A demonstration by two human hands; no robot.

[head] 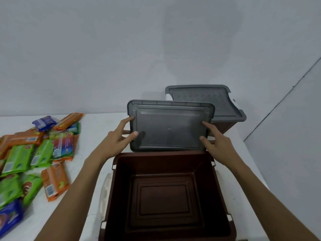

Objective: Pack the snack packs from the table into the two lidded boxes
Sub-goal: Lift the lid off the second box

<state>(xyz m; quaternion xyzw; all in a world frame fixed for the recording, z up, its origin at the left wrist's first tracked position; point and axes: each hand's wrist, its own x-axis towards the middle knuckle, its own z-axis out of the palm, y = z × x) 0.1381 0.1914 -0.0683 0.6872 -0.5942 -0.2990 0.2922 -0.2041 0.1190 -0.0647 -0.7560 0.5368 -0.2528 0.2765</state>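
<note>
A brown box (119, 197) stands uncovered in front of me, with nothing inside it. Its grey lid (171, 126) is raised and tilted, underside facing me, above the box's far edge. My left hand (119, 138) grips the lid's left edge and my right hand (215, 141) grips its right edge. A second brown box (229, 126) stands behind to the right with its grey lid (205, 100) on top. A pile of snack packs (34, 153) in orange, green and blue wrappers lies on the table at the left.
The white table (97, 129) meets a plain grey wall at the back. Its right edge runs close past the boxes. A white latch handle (105, 190) hangs on the near box's left side.
</note>
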